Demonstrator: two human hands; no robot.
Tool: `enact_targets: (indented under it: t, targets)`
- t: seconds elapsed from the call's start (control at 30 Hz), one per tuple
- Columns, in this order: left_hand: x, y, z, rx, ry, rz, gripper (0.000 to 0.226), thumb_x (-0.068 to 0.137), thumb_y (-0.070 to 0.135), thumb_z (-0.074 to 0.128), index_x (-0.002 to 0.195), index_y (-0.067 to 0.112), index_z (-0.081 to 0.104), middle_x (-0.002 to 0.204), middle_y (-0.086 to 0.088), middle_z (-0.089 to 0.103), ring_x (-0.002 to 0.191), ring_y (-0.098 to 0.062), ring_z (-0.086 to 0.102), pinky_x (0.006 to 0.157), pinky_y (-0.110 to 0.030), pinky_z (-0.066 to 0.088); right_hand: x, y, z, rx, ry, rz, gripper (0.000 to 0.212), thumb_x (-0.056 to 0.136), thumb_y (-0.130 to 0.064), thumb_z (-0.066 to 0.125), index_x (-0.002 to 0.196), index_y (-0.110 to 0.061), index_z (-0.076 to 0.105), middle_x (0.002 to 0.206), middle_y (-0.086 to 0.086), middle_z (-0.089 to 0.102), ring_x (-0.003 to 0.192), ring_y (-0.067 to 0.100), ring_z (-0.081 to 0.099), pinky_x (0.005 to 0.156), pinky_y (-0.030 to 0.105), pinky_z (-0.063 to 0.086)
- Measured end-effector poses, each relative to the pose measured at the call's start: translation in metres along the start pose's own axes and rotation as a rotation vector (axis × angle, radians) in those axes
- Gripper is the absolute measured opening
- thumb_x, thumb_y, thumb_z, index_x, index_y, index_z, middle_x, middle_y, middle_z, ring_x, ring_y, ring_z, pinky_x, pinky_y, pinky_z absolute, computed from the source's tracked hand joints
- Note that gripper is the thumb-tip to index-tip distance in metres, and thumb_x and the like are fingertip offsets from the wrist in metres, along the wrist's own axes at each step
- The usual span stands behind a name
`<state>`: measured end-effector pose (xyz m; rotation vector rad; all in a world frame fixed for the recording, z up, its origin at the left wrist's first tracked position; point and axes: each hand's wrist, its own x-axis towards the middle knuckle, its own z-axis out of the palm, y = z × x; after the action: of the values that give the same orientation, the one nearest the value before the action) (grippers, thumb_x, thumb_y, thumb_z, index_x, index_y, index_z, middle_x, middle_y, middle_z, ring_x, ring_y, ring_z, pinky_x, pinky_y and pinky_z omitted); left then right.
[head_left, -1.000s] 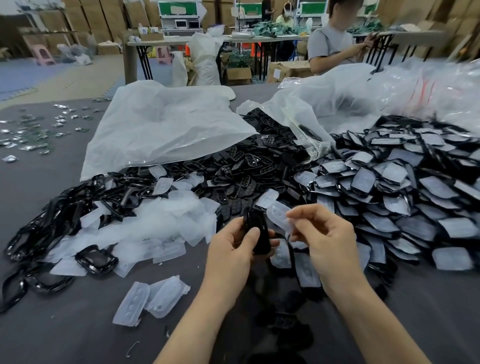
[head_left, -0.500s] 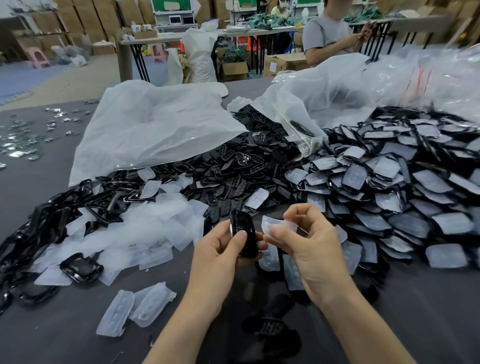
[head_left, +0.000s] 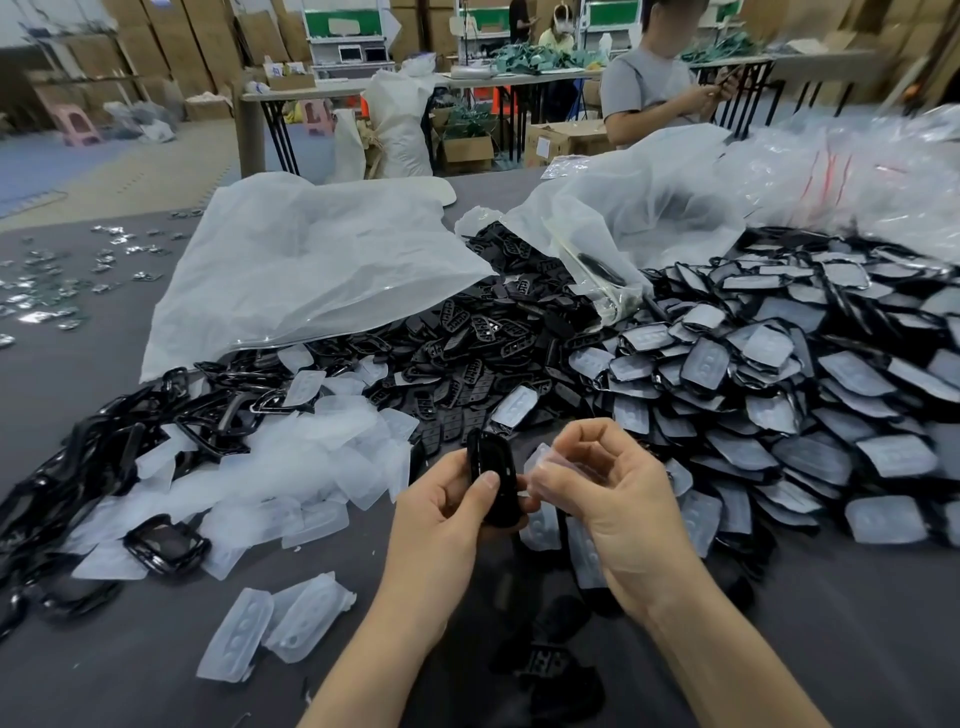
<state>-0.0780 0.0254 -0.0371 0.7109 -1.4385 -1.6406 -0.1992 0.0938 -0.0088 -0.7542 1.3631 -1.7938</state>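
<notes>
Grey cloth-covered worktable (head_left: 78, 374), in a storeroom lined with brown cardboard boxes (head_left: 171, 52), is carrying the sorted parts.

- **Left hand** (head_left: 441, 519) is gripping a glossy black oval plastic shell (head_left: 493, 483). The shell is standing on edge above the table, with the thumb curling over its near face and the fingers wrapping behind it.
- **Right hand** (head_left: 618, 493) is pinching a translucent white soft rectangular pad (head_left: 545, 460) between thumb and forefinger. The other fingers are curling loosely above it.
- The pad is sitting just beside the shell's right edge. Whether the two are touching cannot be told.

Surroundings:

- To the right of the right hand, a broad heap of black shells fitted with pale pads (head_left: 779, 415) is spreading across the table.
- Beyond both hands, a mound of matt black perforated inserts (head_left: 467, 338) is spilling from under a large white plastic bag (head_left: 311, 260).
- To the left of the left hand, a drift of loose translucent pads (head_left: 291, 467) is lying against a tangle of glossy black frames (head_left: 67, 457).
- Nearer than that drift, beside the left forearm, two separate translucent pads (head_left: 275, 623) are lying flat.
- Far beyond the right hand, a person in a grey shirt (head_left: 644, 88) is standing at the table's far edge.
</notes>
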Motion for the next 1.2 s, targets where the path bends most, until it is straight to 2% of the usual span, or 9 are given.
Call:
enact_targets:
  t: [0.13, 0.27, 0.33, 0.43, 0.67, 0.8, 0.87, 1.03, 1.2]
  targets:
    - [0.000, 0.001, 0.001, -0.014, 0.000, 0.001, 0.018, 0.097, 0.002, 0.050, 0.097, 0.008, 0.067, 0.088, -0.012, 0.075, 0.080, -0.027, 0.074, 0.066, -0.024, 0.056, 0.000, -0.003, 0.000, -0.100, -0.013, -0.075, 0.019, 0.085, -0.001, 0.065, 0.087, -0.018, 0.072, 0.071, -0.009, 0.066, 0.072, 0.003, 0.062, 0.068, 0.015, 0.051]
    - [0.000, 0.002, 0.001, 0.030, 0.000, 0.022, 0.018, 0.096, 0.000, 0.051, 0.096, 0.006, 0.067, 0.083, -0.007, 0.075, 0.073, -0.014, 0.072, 0.062, -0.016, 0.053, -0.001, -0.002, 0.002, -0.166, 0.030, -0.089, 0.015, 0.085, -0.005, 0.067, 0.078, -0.018, 0.072, 0.074, -0.006, 0.070, 0.076, 0.009, 0.066, 0.073, 0.022, 0.054]
    - [0.000, 0.002, 0.001, 0.031, -0.001, 0.022, 0.018, 0.096, -0.001, 0.051, 0.096, 0.006, 0.067, 0.083, -0.006, 0.075, 0.073, -0.014, 0.072, 0.063, -0.016, 0.053, -0.002, -0.002, 0.002, -0.221, 0.053, -0.131, 0.016, 0.084, -0.002, 0.067, 0.076, -0.016, 0.070, 0.071, -0.007, 0.069, 0.069, 0.004, 0.065, 0.065, 0.015, 0.052]
    - [0.000, 0.002, 0.002, 0.003, -0.013, 0.009, 0.017, 0.097, -0.001, 0.049, 0.098, 0.004, 0.066, 0.087, -0.008, 0.075, 0.076, -0.019, 0.073, 0.066, -0.020, 0.055, -0.003, -0.004, 0.001, -0.302, 0.100, -0.200, 0.024, 0.085, 0.002, 0.064, 0.072, -0.018, 0.066, 0.065, -0.007, 0.064, 0.061, 0.008, 0.064, 0.057, 0.019, 0.053]
    - [-0.001, 0.002, 0.002, 0.174, -0.011, 0.062, 0.025, 0.093, -0.001, 0.056, 0.098, 0.020, 0.070, 0.091, 0.007, 0.075, 0.086, -0.004, 0.070, 0.071, -0.011, 0.049, -0.008, 0.000, 0.005, -0.573, 0.115, -0.302, 0.018, 0.084, -0.013, 0.069, 0.072, -0.027, 0.070, 0.069, -0.014, 0.069, 0.066, 0.001, 0.064, 0.061, 0.007, 0.045]
    - [-0.001, 0.001, 0.001, 0.218, -0.013, 0.050, 0.021, 0.094, 0.005, 0.057, 0.098, 0.021, 0.070, 0.086, 0.008, 0.074, 0.082, -0.002, 0.068, 0.071, -0.013, 0.048, -0.008, -0.002, 0.002, -0.557, 0.047, -0.248, 0.033, 0.084, 0.003, 0.056, 0.074, -0.025, 0.072, 0.066, -0.008, 0.070, 0.059, 0.012, 0.064, 0.054, 0.019, 0.049]
    - [-0.001, 0.001, 0.001, 0.194, 0.002, 0.041, 0.020, 0.094, 0.006, 0.058, 0.101, 0.019, 0.070, 0.089, 0.005, 0.075, 0.084, -0.006, 0.069, 0.072, -0.015, 0.049, -0.007, -0.006, 0.000, -0.567, -0.011, -0.228, 0.038, 0.082, 0.007, 0.055, 0.076, -0.026, 0.072, 0.073, -0.010, 0.072, 0.067, 0.010, 0.067, 0.061, 0.021, 0.053]
    - [0.000, 0.005, 0.002, 0.012, 0.029, 0.009, 0.020, 0.095, 0.002, 0.055, 0.106, 0.018, 0.061, 0.087, 0.004, 0.076, 0.076, -0.008, 0.072, 0.060, -0.013, 0.051, -0.004, -0.019, -0.008, -0.423, -0.067, -0.247, 0.017, 0.082, -0.002, 0.069, 0.080, -0.019, 0.072, 0.078, 0.001, 0.073, 0.070, 0.013, 0.069, 0.066, 0.017, 0.054]
    - [0.000, 0.004, 0.001, -0.108, 0.029, -0.031, 0.019, 0.096, 0.003, 0.053, 0.113, 0.011, 0.053, 0.094, -0.008, 0.075, 0.082, -0.026, 0.074, 0.070, -0.030, 0.059, -0.001, -0.030, -0.018, -0.297, -0.020, -0.245, 0.010, 0.084, -0.002, 0.065, 0.082, -0.011, 0.070, 0.092, 0.004, 0.074, 0.078, 0.014, 0.070, 0.069, 0.020, 0.056]
